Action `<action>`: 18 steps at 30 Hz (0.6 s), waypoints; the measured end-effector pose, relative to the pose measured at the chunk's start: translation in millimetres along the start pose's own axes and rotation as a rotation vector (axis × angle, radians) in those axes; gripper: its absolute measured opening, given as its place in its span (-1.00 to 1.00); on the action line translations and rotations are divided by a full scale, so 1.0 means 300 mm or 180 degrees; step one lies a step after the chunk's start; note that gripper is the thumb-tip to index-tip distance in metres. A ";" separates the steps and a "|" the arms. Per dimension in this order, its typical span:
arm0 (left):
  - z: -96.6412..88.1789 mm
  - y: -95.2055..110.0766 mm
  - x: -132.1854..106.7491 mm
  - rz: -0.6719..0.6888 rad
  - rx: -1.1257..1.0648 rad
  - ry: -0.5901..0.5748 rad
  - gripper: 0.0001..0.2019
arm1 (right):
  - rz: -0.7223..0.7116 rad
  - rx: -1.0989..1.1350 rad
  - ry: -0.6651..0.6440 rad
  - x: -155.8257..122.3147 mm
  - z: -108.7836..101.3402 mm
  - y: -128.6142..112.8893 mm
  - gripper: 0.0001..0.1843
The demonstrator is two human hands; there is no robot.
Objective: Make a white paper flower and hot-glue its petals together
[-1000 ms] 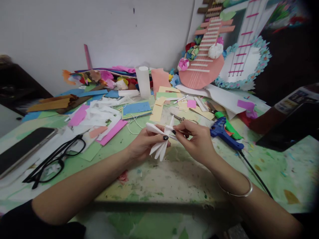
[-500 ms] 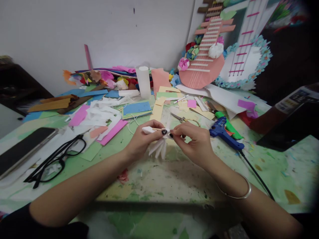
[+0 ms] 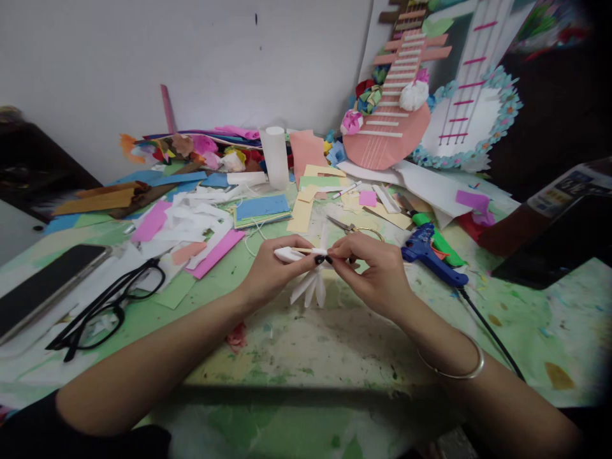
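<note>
Just below the frame's centre, the left hand (image 3: 272, 264) and right hand (image 3: 375, 268) each had a closed, pinching grip on a white petalled paper piece (image 3: 320, 290), its strips fanning downward above the table (image 3: 344, 350); a blue glue gun (image 3: 421, 245) lay right of centre.

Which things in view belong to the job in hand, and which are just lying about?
Job in hand:
white petalled paper piece, held between left hand and right hand
probably scissors and blue glue gun, close by

Apparently just lying about:
black glasses
phone
white cylinder
</note>
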State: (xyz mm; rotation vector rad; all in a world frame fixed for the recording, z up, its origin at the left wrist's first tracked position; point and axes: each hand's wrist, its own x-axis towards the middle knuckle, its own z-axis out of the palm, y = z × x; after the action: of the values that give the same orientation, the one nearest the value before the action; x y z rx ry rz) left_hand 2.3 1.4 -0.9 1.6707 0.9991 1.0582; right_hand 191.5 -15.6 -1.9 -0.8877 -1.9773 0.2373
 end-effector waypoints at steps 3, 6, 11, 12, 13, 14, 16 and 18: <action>0.001 0.006 0.001 -0.0063 0.0114 -0.0056 -0.75 | -0.0103 -0.0048 -0.0011 0.000 0.001 -0.003 -0.85; 0.002 0.006 0.000 -0.0068 0.0039 -0.0081 -0.72 | -0.0255 -0.0126 0.0034 0.002 0.002 -0.007 -0.81; 0.002 0.002 0.000 0.0111 -0.0029 -0.0151 -0.74 | -0.0494 -0.0185 0.0129 0.005 0.005 -0.007 -0.79; 0.002 0.003 0.001 0.0152 0.0029 -0.0136 -0.76 | -0.0486 -0.0208 0.0116 0.006 0.005 -0.006 -0.81; 0.001 0.004 0.001 0.0199 0.0097 -0.0121 -0.77 | -0.0469 -0.0233 0.0090 0.006 0.004 -0.004 -0.83; -0.001 0.005 0.001 0.0262 0.0166 -0.0118 -0.79 | -0.0447 -0.0252 0.0049 0.006 0.003 -0.003 -0.86; -0.005 0.009 0.001 0.0423 0.0293 -0.0152 -0.81 | -0.0409 -0.0242 -0.0080 0.007 -0.002 -0.001 -0.90; -0.009 0.012 0.000 0.0594 0.0402 -0.0194 -0.84 | -0.0413 -0.0185 -0.0221 0.009 -0.008 0.001 -0.87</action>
State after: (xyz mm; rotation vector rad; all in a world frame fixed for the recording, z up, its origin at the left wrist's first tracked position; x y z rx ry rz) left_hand 0.3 1.2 3.3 1.9177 0.8997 1.0759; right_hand 192.8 -14.0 1.3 -0.7936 -2.1066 0.1382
